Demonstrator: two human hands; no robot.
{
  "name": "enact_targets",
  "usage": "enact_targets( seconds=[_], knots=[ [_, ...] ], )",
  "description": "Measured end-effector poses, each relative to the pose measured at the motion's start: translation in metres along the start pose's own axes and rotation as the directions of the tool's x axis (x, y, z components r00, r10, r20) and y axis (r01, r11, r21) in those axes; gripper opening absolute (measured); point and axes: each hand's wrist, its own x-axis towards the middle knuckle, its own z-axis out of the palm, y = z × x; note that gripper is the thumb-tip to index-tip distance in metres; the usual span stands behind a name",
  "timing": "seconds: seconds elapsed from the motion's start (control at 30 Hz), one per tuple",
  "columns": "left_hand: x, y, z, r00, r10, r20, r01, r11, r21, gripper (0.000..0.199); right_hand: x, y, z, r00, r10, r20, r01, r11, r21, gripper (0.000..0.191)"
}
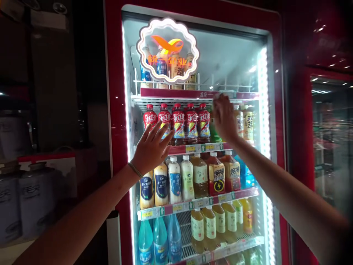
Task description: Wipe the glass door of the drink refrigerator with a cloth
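Red is the colour of the big fridge (116, 129) I am looking at, and I have two bare hands up in front of it. In the middle of the frame I count five red-capped bottles (178, 125) in a row. My left hand (151, 147) is left of the middle, with its fingers spread wide and nothing in it. It hides the low part of the bottles at the left end of that row. My right hand (226, 117) is just right of the row, open, fingers up and close together, but blurry. It partly hides one green bottle (216, 129). I cannot tell if my hands touch the glass.

Near the top I see one round sign (168, 49), with four bottles behind it. At the bottom left of the fridge stand three blue bottles (160, 241). My left wrist has a thin band (135, 170).
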Motion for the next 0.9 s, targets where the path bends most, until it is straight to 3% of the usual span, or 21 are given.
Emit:
enact_targets(
  seconds=[0.07,0.13,0.23,0.3,0.4,0.47,0.53,0.63,0.7,0.77,0.83,0.9],
  knots=[
    [-0.002,-0.001,0.001,1.000,0.026,-0.007,-0.026,1.000,0.000,0.055,-0.020,-0.011,0.002,0.999,-0.037,0.019,0.036,0.999,0.025,0.056],
    [-0.004,-0.001,0.002,0.999,0.032,-0.010,-0.032,0.999,-0.012,0.055,-0.030,0.000,-0.001,0.999,-0.022,0.039,0.021,0.999,0.030,0.056],
    [-0.005,0.001,0.002,1.000,0.016,-0.014,-0.017,0.999,-0.040,0.054,-0.015,0.026,-0.007,0.983,0.172,-0.057,-0.171,0.985,0.019,0.062],
    [-0.005,0.002,0.003,1.000,0.010,-0.018,-0.011,0.999,-0.051,0.054,0.004,0.026,-0.004,0.960,0.258,-0.107,-0.257,0.966,0.020,0.064],
    [-0.006,0.001,0.003,0.999,0.017,-0.035,-0.018,0.999,-0.044,0.052,0.012,-0.011,0.006,0.991,0.120,-0.050,-0.120,0.993,-0.001,0.061],
    [-0.006,0.001,0.003,0.999,0.019,-0.047,-0.021,0.999,-0.038,0.051,-0.004,-0.039,0.011,0.999,-0.043,0.026,0.043,0.999,-0.006,0.058],
    [-0.006,0.001,0.003,0.999,0.016,-0.048,-0.018,0.999,-0.039,0.050,-0.026,-0.049,0.011,0.986,-0.139,0.095,0.140,0.990,-0.001,0.057],
    [-0.006,0.002,0.003,0.999,0.014,-0.044,-0.016,0.999,-0.038,0.051,-0.037,-0.024,0.005,0.996,-0.047,0.076,0.049,0.999,-0.014,0.057],
    [-0.007,0.003,0.003,0.999,0.012,-0.046,-0.014,0.999,-0.032,0.052,-0.023,-0.002,0.002,0.993,0.117,-0.033,-0.118,0.993,-0.024,0.059],
    [-0.007,0.004,0.003,0.999,0.009,-0.052,-0.011,1.000,-0.026,0.051,-0.004,0.004,0.004,0.973,0.199,-0.114,-0.202,0.979,-0.017,0.059],
    [-0.007,0.005,0.003,0.998,0.007,-0.058,-0.008,1.000,-0.023,0.050,0.003,-0.011,0.009,0.988,0.122,-0.099,-0.125,0.992,-0.018,0.059],
    [-0.008,0.005,0.003,0.998,0.001,-0.059,-0.003,0.999,-0.033,0.050,-0.010,-0.035,0.012,0.999,-0.034,-0.011,0.034,0.999,-0.013,0.058]
  ],
)
